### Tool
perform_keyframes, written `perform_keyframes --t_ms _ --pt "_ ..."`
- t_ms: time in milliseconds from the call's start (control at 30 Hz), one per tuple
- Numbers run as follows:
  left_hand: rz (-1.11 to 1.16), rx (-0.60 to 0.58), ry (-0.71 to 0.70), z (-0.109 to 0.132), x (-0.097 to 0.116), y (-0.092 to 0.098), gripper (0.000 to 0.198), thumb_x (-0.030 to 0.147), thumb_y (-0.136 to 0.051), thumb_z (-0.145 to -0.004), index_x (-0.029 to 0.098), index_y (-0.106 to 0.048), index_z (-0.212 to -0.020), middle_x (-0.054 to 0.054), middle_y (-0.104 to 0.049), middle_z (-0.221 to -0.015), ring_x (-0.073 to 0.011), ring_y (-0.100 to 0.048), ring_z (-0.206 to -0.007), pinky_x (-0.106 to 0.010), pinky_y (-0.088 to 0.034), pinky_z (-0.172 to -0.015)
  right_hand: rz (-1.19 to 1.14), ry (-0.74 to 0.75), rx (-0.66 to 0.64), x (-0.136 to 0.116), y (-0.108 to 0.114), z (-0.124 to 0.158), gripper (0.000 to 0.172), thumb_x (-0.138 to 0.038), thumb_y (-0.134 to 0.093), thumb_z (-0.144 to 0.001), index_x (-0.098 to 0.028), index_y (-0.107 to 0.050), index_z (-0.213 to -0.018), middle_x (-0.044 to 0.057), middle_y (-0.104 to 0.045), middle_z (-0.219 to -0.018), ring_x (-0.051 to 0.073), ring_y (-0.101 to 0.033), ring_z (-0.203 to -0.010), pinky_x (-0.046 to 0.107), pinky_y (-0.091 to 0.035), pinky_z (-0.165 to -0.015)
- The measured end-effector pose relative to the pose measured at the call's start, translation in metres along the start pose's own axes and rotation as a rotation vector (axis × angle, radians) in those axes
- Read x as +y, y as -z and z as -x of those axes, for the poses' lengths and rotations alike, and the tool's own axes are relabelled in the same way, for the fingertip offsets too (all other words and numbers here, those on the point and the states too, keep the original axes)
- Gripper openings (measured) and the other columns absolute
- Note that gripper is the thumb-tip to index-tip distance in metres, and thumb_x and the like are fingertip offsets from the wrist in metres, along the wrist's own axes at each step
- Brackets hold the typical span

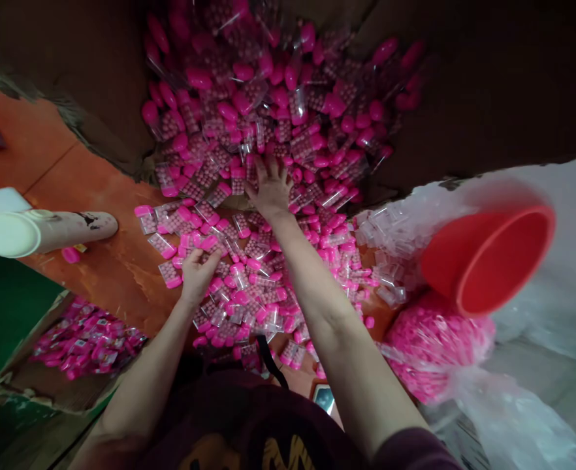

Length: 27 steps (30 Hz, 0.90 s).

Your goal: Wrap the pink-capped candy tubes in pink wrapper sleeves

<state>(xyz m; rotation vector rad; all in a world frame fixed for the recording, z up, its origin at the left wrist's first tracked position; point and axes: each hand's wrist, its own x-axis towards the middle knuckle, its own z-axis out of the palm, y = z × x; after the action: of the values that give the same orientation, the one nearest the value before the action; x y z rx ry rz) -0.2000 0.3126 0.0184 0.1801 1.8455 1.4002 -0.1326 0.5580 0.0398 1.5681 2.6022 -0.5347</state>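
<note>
Small clear containers with pink caps and pink beads inside (263,287) lie in a wide heap on an orange table (116,274), and the heap runs back into a large opened cardboard box (474,98). My right hand (271,189) rests on the containers at the box's front edge, its fingers spread and nothing gripped. Nearer to me and to the left, my left hand (198,271) is closed at the fingertips around a pink-capped container (208,243) at the heap's left part.
At the left stands a white cylinder (72,228); below it, a carton (53,385) holds more pink containers. To the right are a red bucket (503,261), a clear bag of pink pieces (435,346) and loose clear empties (390,261). A phone-like screen (324,397) lies near my body.
</note>
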Motion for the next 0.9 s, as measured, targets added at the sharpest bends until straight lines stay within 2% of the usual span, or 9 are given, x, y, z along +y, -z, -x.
perform_keyframes --t_ms 100,167,267,333,433,567,700,900 --pt "-0.001 0.000 0.011 0.000 0.001 -0.001 0.037 0.041 -0.086 -0.071 0.020 -0.056 -0.065 0.007 -0.049 -0.055 -0.0062 -0.040 -0.048 -0.020 -0.031 -0.046 -0.044 0.007 -0.021 -0.017 -0.019 0.000 0.081 -0.056 -0.048 -0.106 -0.017 -0.025 -0.173 0.018 -0.024 -0.180 0.049 -0.014 -0.166 0.077 -0.029 -0.125" --pt "-0.015 0.012 0.000 0.000 0.003 -0.002 0.035 0.040 -0.085 -0.071 0.019 -0.057 -0.065 0.007 -0.049 -0.055 -0.0063 -0.040 -0.049 -0.020 -0.031 -0.047 -0.076 0.096 -0.037 -0.019 -0.023 0.015 0.077 -0.056 -0.045 -0.108 -0.018 -0.026 -0.173 0.016 -0.022 -0.181 0.045 -0.021 -0.166 0.068 -0.036 -0.126" --pt "-0.028 0.029 -0.007 -0.001 0.003 -0.003 0.035 0.039 -0.085 -0.070 0.019 -0.058 -0.064 0.007 -0.049 -0.055 -0.0066 -0.041 -0.050 -0.020 -0.032 -0.047 -0.098 0.218 -0.031 -0.004 -0.018 0.040 0.063 -0.048 -0.039 -0.111 -0.021 -0.039 -0.168 0.015 -0.034 -0.177 0.034 -0.040 -0.159 0.051 -0.043 -0.125" --pt "-0.033 0.021 0.004 -0.001 0.002 -0.003 0.035 0.040 -0.086 -0.070 0.019 -0.059 -0.065 0.007 -0.051 -0.056 -0.0073 -0.043 -0.051 -0.020 -0.033 -0.048 -0.052 0.132 0.023 0.017 -0.012 0.048 0.057 -0.041 -0.036 -0.112 -0.019 -0.048 -0.163 0.018 -0.043 -0.171 0.035 -0.045 -0.153 0.053 -0.043 -0.122" --pt "-0.042 0.014 0.016 -0.001 0.001 -0.002 0.036 0.041 -0.086 -0.071 0.019 -0.058 -0.064 0.006 -0.051 -0.057 -0.0081 -0.045 -0.052 -0.021 -0.034 -0.049 0.056 -0.067 0.078 0.052 -0.008 0.056 0.057 -0.038 -0.041 -0.110 -0.015 -0.051 -0.161 0.023 -0.045 -0.168 0.043 -0.046 -0.146 0.065 -0.040 -0.117" --pt "-0.058 0.027 0.001 -0.002 0.003 -0.004 0.036 0.040 -0.085 -0.069 0.019 -0.058 -0.062 0.007 -0.049 -0.055 -0.0076 -0.042 -0.051 -0.021 -0.032 -0.049 0.085 -0.003 -0.008 0.081 -0.014 0.078 0.052 -0.034 -0.044 -0.109 -0.018 -0.056 -0.157 0.020 -0.054 -0.161 0.039 -0.047 -0.142 0.061 -0.034 -0.119" --pt "-0.058 0.041 0.015 -0.003 0.004 -0.007 0.032 0.040 -0.084 -0.069 0.019 -0.060 -0.064 0.006 -0.052 -0.055 -0.0088 -0.045 -0.051 -0.023 -0.035 -0.050 0.060 0.015 0.020 0.084 -0.023 0.099 0.051 -0.037 -0.041 -0.110 -0.021 -0.059 -0.154 0.017 -0.059 -0.156 0.037 -0.047 -0.140 0.059 -0.034 -0.117" --pt "-0.035 0.024 -0.005 -0.004 0.000 -0.005 0.035 0.038 -0.085 -0.070 0.020 -0.056 -0.060 0.007 -0.049 -0.054 -0.0078 -0.042 -0.051 -0.022 -0.033 -0.049 0.012 0.002 0.034 0.075 -0.026 0.101 0.047 -0.034 -0.040 -0.109 -0.023 -0.067 -0.147 0.014 -0.060 -0.157 0.035 -0.053 -0.131 0.054 -0.039 -0.112"
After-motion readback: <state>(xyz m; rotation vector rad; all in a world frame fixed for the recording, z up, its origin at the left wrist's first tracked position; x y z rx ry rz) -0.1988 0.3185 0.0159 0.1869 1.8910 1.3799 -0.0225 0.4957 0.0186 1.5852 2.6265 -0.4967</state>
